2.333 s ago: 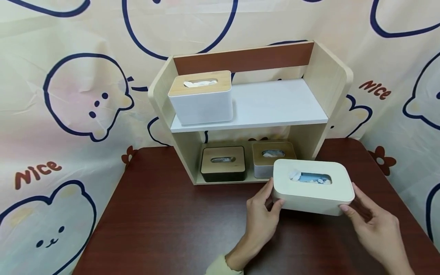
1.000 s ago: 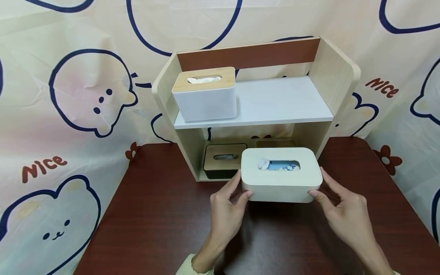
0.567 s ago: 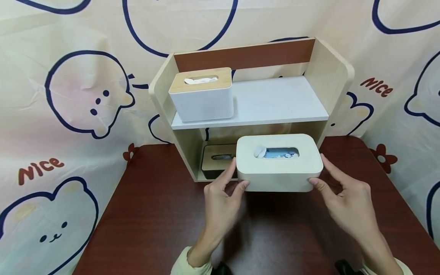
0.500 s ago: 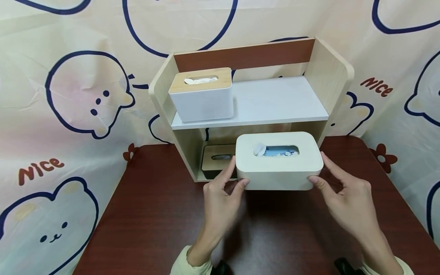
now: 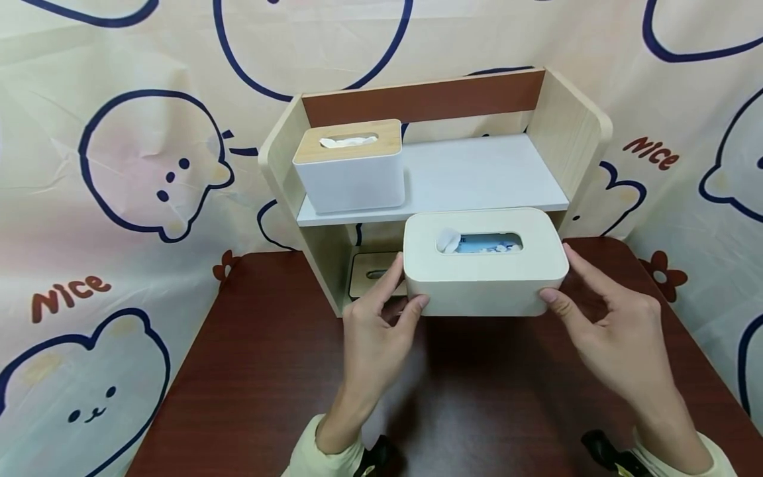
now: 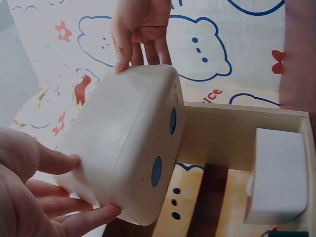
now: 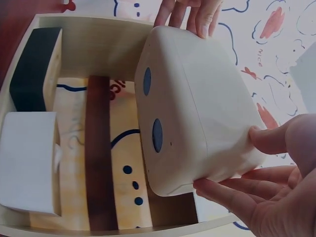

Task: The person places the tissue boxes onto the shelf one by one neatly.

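A cream tissue box [image 5: 485,295] with a rounded slot in its lid, blue packaging and a bit of white tissue showing, is held up in front of the shelf unit. My left hand [image 5: 375,338] grips its left end, thumb on the front face. At the right end my right hand [image 5: 626,338] holds it the same way. In the left wrist view the tissue box [image 6: 118,133] shows its underside with two dark round spots; the right wrist view shows the tissue box [image 7: 207,103] between both hands too.
A white tissue box with a wooden lid [image 5: 352,175] stands at the left of the white upper shelf [image 5: 477,175]. Below, a dark box with a wooden lid [image 5: 365,273] is partly hidden; a white box [image 7: 27,163] stands beside it. A dark brown table [image 5: 268,384] supports the unit.
Both hands have carried the cream tissue box left from the table's right side, then up, until it overlaps the upper shelf's front edge. It now hides the lower right box.
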{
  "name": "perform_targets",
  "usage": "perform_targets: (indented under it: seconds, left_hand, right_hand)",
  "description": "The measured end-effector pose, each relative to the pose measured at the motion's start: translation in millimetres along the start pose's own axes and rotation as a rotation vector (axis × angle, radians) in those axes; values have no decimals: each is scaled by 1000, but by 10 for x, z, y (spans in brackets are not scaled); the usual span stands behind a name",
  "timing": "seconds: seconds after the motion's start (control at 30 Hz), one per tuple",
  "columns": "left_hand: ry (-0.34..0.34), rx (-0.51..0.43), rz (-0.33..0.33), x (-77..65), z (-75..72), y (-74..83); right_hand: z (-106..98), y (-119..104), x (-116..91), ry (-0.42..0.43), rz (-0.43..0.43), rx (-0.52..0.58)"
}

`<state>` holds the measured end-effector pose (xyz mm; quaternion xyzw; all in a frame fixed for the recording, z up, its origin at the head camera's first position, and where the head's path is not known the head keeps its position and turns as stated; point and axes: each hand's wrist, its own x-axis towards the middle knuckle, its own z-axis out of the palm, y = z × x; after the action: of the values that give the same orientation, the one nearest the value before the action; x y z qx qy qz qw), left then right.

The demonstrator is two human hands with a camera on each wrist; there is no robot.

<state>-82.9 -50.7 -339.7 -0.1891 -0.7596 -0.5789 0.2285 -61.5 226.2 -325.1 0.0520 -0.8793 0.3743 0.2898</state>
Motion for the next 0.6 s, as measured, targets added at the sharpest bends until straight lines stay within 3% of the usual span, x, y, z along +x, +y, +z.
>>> perform_targets:
  seconds: [0.33, 0.6]
  left_hand:
    - [-9, -1, 1, 146, -37, 154]
    - [5, 34, 70, 283, -74, 271]
  right_hand:
    - [-106, -115, 132, 33, -68, 51]
    - [-163, -230, 253, 40, -114, 131]
